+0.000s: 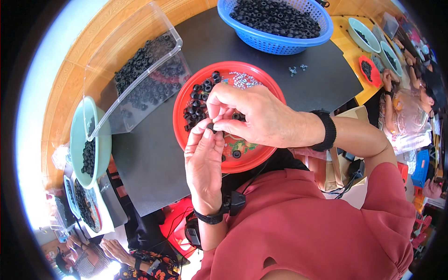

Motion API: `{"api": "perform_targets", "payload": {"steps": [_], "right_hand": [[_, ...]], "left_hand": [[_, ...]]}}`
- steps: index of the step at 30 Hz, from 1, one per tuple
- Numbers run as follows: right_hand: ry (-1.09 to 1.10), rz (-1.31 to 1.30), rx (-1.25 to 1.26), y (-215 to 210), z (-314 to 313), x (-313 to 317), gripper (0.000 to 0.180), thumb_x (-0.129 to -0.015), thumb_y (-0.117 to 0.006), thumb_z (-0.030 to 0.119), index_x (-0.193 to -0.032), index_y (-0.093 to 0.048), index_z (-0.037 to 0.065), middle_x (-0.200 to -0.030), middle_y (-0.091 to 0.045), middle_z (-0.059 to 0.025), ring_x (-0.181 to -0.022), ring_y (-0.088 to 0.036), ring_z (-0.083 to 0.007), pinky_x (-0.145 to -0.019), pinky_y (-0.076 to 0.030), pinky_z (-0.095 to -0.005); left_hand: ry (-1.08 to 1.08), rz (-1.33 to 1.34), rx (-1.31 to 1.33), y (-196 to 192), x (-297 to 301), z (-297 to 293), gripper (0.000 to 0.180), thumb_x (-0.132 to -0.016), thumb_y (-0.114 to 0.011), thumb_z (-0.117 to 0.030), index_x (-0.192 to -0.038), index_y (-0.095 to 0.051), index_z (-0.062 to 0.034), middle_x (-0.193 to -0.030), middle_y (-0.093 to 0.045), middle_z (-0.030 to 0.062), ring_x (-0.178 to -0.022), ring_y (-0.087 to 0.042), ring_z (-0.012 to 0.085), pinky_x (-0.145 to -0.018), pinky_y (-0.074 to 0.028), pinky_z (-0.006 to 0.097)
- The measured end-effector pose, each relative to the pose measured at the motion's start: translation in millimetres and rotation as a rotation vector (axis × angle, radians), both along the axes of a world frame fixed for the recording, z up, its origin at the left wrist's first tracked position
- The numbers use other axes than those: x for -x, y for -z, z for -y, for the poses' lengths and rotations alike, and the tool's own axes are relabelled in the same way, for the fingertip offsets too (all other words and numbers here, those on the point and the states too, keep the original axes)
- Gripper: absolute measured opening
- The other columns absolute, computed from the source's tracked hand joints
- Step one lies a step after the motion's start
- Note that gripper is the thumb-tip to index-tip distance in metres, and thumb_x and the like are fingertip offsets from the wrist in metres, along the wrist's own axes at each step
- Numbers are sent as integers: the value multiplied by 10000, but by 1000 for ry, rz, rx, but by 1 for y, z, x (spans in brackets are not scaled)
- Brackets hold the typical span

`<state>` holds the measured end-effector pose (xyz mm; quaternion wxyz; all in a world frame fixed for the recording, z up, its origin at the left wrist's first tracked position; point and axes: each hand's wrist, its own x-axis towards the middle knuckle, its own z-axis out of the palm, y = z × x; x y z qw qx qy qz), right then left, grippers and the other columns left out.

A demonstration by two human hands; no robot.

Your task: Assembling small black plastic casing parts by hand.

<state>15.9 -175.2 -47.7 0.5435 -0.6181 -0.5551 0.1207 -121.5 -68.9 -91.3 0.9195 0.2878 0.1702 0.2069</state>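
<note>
Both hands meet above the red plate (186,93), at the middle of the black work mat (261,56). The left hand (204,158) rises from six o'clock with its fingers drawn together, thumb and forefinger pinched on a small black ring (211,126). The right hand (252,116) comes in from three o'clock, a black wristband (328,130) on its wrist; its fingertips curl down and close on the same ring from above, so the piece sits right where the two hands touch. Whether the right fingers hold anything else between them cannot be told.

Under the hands, loose black rings (198,100) lie on the plate toward ten o'clock, and a scatter of small silvery parts (242,80) lies at twelve. A blue basket (275,42) full of black rings stands at one o'clock, well apart. A clear plastic tub (140,60) with more rings leans at ten o'clock, and beside it, at nine, sits a pale green bowl (77,140).
</note>
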Motion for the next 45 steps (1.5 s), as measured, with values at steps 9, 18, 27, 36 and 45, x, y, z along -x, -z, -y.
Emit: {"api": "perform_targets", "payload": {"steps": [9, 18, 27, 36, 45], "right_hand": [[25, 27, -57, -2, 5, -3, 187, -763, -660, -6, -904, -544, 28, -781, -641, -80, -772, -661, -218, -690, -501, -313], [-173, -367, 444, -13, 8, -26, 228, -789, -778, 163, -899, -630, 30, -825, -610, 21, -752, -553, -52, -659, -446, -212], [149, 434, 406, 26, -34, -89, 129, -758, -700, 142, -791, -668, 22, -777, -632, -136, -746, -634, -319, -668, -493, -405], [73, 660, 574, 38, -50, -79, 150, -748, -703, 162, -754, -642, 24, -764, -634, -113, -756, -623, -305, -678, -453, -412], [-59, 884, 160, -10, -13, -27, 123, -824, -642, 173, -813, -574, 72, -810, -519, -50, -741, -548, -208, -722, -414, -364]], "left_hand": [[107, 47, 172, 3, 2, 2, 224, -925, -602, -77, -1138, -590, -11, -1090, -614, 67, -951, -600, 148, -879, -488, 276], [249, 94, 83, 11, 7, -2, 215, -909, -618, -64, -1121, -610, -28, -1039, -642, 66, -909, -615, 159, -846, -508, 300], [172, 92, 169, 10, 5, -4, 203, -930, -604, -113, -1112, -600, -24, -1011, -636, 121, -865, -569, 167, -840, -477, 273], [192, 94, 170, 12, 3, -4, 195, -935, -606, -145, -1097, -597, -37, -954, -614, 91, -833, -560, 149, -811, -472, 273], [41, -44, 15, 3, -2, 0, 209, -956, -577, -143, -1130, -589, -27, -1093, -611, 49, -950, -591, 116, -825, -484, 261]]}}
